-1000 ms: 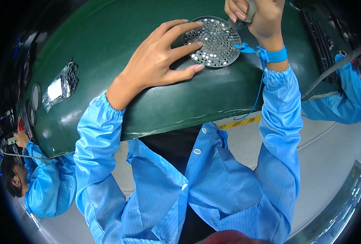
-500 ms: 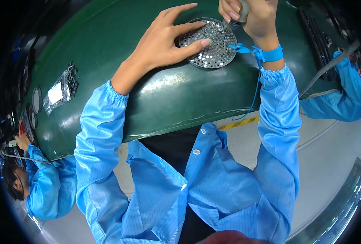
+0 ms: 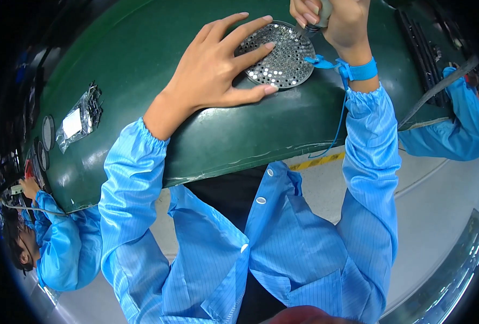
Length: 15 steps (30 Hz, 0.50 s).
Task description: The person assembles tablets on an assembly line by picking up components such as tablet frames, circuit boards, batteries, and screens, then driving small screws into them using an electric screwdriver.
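One loosely spread left hand (image 3: pixel 209 73), gripping nothing, lies over the round, hole-dotted silver disc (image 3: pixel 289 60) on the glossy green tabletop (image 3: pixel 223 146) while the right hand (image 3: pixel 348 24) curls round a grey rounded tool (image 3: pixel 324 12), handling seemingly under way, completeness unclear.

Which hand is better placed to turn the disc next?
Probably the left hand: it spreads over the left side of the disc, gripping nothing, while the right hand is closed around a tool.

A glossy green worktop (image 3: pixel 212 143) caught patches of light above a pale grey floor (image 3: pixel 433 200) with a yellow strip (image 3: pixel 318 162).
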Each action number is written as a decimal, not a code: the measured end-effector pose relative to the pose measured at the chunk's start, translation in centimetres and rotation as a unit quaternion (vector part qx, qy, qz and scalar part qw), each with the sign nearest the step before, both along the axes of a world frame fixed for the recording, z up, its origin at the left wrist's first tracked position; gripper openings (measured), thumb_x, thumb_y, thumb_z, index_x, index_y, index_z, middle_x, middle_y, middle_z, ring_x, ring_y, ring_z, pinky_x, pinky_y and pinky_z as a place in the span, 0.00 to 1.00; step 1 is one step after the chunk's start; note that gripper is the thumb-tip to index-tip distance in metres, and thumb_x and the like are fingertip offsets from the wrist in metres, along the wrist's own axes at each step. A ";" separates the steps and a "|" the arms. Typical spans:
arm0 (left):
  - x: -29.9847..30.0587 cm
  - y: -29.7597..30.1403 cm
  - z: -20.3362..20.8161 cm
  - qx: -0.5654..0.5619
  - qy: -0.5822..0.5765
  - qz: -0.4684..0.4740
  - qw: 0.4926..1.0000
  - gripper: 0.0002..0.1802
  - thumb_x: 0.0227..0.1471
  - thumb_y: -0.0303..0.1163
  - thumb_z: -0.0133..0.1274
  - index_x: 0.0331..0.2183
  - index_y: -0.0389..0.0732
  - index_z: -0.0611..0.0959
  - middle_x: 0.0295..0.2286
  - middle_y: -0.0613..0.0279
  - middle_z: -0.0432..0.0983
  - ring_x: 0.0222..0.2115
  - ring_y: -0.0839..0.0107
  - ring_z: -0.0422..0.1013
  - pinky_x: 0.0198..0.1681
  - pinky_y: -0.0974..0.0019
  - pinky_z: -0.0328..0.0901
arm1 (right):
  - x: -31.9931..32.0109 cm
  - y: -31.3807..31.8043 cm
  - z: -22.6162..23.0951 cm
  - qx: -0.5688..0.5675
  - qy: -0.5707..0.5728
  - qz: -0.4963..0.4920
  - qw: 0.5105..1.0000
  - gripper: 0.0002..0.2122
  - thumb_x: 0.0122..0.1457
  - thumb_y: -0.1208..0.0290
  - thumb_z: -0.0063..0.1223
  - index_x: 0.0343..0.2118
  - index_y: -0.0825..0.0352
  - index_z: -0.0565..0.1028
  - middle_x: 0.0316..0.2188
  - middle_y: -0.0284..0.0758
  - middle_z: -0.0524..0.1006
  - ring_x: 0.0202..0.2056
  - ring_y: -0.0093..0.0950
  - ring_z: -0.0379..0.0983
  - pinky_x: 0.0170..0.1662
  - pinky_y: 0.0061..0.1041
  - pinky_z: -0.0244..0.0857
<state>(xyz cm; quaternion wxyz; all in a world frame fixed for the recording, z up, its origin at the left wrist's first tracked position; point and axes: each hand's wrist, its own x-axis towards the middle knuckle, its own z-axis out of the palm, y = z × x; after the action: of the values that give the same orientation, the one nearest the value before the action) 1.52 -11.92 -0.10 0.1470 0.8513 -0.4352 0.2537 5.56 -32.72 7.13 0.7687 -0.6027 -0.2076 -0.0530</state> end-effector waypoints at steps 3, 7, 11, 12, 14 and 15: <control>-0.9 0.7 0.2 0.026 0.005 0.003 1.000 0.34 0.48 0.60 0.61 0.48 0.47 0.87 0.60 0.57 0.70 0.58 0.49 0.67 0.58 0.49 0.65 | 0.0 0.1 0.0 0.009 0.008 0.004 1.000 0.10 0.60 0.73 0.55 0.42 0.74 0.76 0.13 0.27 0.65 0.11 0.18 0.61 0.15 0.22 0.60; -1.2 1.2 0.1 0.046 0.012 -0.004 0.999 0.37 0.46 0.60 0.61 0.52 0.49 0.85 0.61 0.56 0.69 0.58 0.48 0.67 0.58 0.49 0.65 | 0.0 0.2 -0.1 0.007 0.014 0.002 1.000 0.10 0.60 0.74 0.55 0.42 0.74 0.76 0.12 0.27 0.65 0.11 0.18 0.60 0.15 0.22 0.60; -1.5 1.7 0.4 0.035 -0.003 -0.010 0.999 0.34 0.48 0.63 0.60 0.45 0.44 0.88 0.58 0.57 0.72 0.55 0.51 0.69 0.53 0.52 0.68 | 0.2 0.3 -0.3 0.012 0.022 0.012 1.000 0.11 0.60 0.73 0.54 0.42 0.74 0.76 0.13 0.27 0.65 0.11 0.19 0.61 0.15 0.22 0.60; -1.5 1.9 0.3 0.026 0.012 -0.016 0.999 0.33 0.48 0.62 0.61 0.45 0.44 0.88 0.58 0.57 0.72 0.54 0.52 0.70 0.53 0.52 0.68 | 0.3 0.4 -0.4 0.013 0.025 0.015 1.000 0.11 0.60 0.73 0.54 0.43 0.74 0.76 0.13 0.27 0.65 0.11 0.19 0.61 0.15 0.22 0.60; -1.3 1.7 0.3 0.010 0.020 -0.034 0.999 0.32 0.48 0.60 0.62 0.45 0.44 0.87 0.58 0.57 0.72 0.54 0.52 0.70 0.53 0.53 0.68 | 0.0 -0.2 0.0 0.007 0.018 0.005 1.000 0.11 0.60 0.73 0.54 0.43 0.74 0.76 0.13 0.27 0.65 0.11 0.19 0.61 0.15 0.22 0.60; -1.2 1.5 0.3 0.010 0.033 -0.046 0.998 0.32 0.46 0.58 0.62 0.48 0.46 0.86 0.59 0.55 0.71 0.55 0.51 0.70 0.54 0.51 0.68 | -0.2 -0.4 0.1 0.004 0.014 0.000 1.000 0.11 0.60 0.73 0.54 0.43 0.74 0.76 0.13 0.28 0.65 0.11 0.19 0.61 0.15 0.22 0.60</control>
<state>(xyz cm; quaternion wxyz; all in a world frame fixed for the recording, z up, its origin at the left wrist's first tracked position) 0.30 -10.38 0.17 0.1639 0.8396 -0.4716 0.2141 5.40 -33.17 7.26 0.7739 -0.6003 -0.1967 -0.0456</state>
